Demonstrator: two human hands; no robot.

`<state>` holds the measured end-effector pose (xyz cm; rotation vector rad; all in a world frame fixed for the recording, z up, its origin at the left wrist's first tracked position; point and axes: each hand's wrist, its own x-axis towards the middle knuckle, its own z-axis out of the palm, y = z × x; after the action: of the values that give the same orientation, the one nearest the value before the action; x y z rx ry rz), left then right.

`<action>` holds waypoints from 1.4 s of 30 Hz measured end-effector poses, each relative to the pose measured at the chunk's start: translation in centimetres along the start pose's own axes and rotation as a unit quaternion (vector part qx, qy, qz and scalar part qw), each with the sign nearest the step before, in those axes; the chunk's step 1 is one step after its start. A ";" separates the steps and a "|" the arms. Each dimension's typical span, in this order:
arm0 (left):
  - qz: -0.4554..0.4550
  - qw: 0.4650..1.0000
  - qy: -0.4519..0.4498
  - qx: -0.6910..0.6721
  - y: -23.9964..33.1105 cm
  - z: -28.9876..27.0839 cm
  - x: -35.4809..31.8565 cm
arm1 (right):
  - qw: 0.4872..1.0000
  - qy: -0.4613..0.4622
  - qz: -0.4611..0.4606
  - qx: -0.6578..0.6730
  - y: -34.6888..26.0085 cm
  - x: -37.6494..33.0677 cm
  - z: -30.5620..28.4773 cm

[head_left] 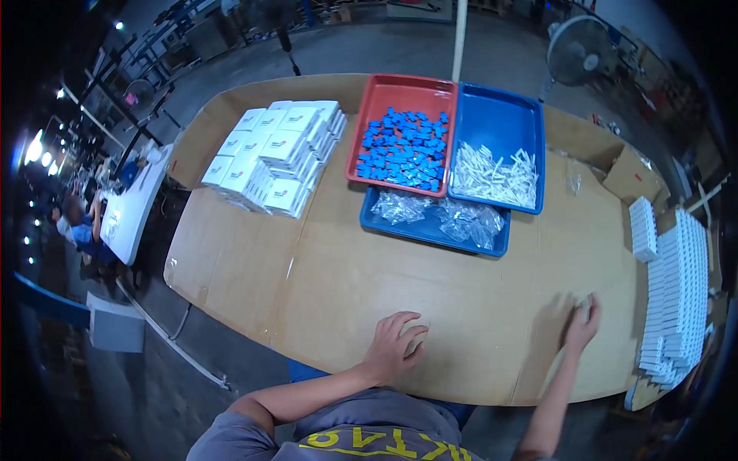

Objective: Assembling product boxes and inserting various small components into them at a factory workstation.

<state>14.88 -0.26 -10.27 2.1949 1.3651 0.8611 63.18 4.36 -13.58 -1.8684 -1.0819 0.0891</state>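
Observation:
My left hand [393,347] rests low over the near middle of the cardboard-covered table [369,288]. Its fingers are loosely bent and apart, with nothing seen in them. Farther right, my right hand [582,326] is raised over the tabletop, its fingertips apart and no object visible between them. It is the hand nearer to the long stack of white boxes [676,284] along the right edge. Beyond both hands, a red tray [373,96] holds many small blue parts [403,150]. Beside it, a blue tray [500,115] contains white stick-like pieces [496,175].
A lower blue tray [430,237] with clear plastic bags [470,221] sits partly under the other two. White printed boxes [269,154] are piled at the far left. Cardboard walls [330,88] border the table. A fan [578,52] stands beyond; a person [84,227] sits at a white table.

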 end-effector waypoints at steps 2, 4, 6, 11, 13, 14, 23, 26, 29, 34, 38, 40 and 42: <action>-0.005 1.000 0.013 -0.017 -0.1 -0.1 -0.2 | 0.994 -0.052 -0.075 -0.057 -5.2 -5.5 0.4; -0.006 0.999 0.022 -0.033 -0.1 -0.2 -0.3 | 0.989 -0.076 -0.125 -0.036 -8.7 -10.5 1.5; -0.020 0.996 0.033 -0.076 -0.2 -0.2 -0.4 | 0.986 -0.097 -0.134 0.006 -12.4 -14.9 2.9; -0.031 0.990 0.078 -0.115 -1.0 -0.9 -1.5 | 0.954 -0.201 -0.194 0.107 -21.8 -22.2 6.3; -0.031 0.988 0.084 -0.124 -1.0 -1.9 -1.4 | 0.928 -0.249 -0.234 0.150 -23.6 -23.5 7.0; -0.035 0.988 0.089 -0.121 -1.2 -2.8 -1.6 | 0.925 -0.252 -0.240 0.150 -24.1 -23.8 7.6; -0.137 0.963 0.230 0.018 -15.4 -14.6 -5.4 | 0.858 -0.420 -0.244 0.167 -30.7 -21.0 12.3; -0.199 0.944 0.234 0.119 -19.1 -19.2 -7.6 | 0.815 -0.470 -0.315 0.122 -33.5 -17.6 15.2; -0.255 0.926 0.216 0.175 -21.6 -20.9 -9.7 | 0.751 -0.551 -0.362 0.044 -39.0 -13.5 17.9; -0.258 0.923 0.220 0.183 -21.6 -20.7 -10.3 | 0.732 -0.499 -0.455 0.097 -51.0 -7.8 25.0; -0.265 0.922 0.234 0.161 -20.8 -21.2 -9.5 | 0.765 -0.442 -0.455 0.111 -59.8 -2.8 34.5; -0.268 0.923 0.228 0.158 -21.0 -21.5 -8.8 | 0.767 -0.427 -0.465 0.112 -62.8 0.0 41.1; -0.271 0.924 0.219 0.157 -21.2 -21.7 -8.9 | 0.766 -0.431 -0.472 0.067 -65.2 1.6 47.6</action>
<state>-16.73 1.47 -10.46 1.7120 2.3240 0.9942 -0.01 48.97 9.56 -0.9014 -2.4616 0.4485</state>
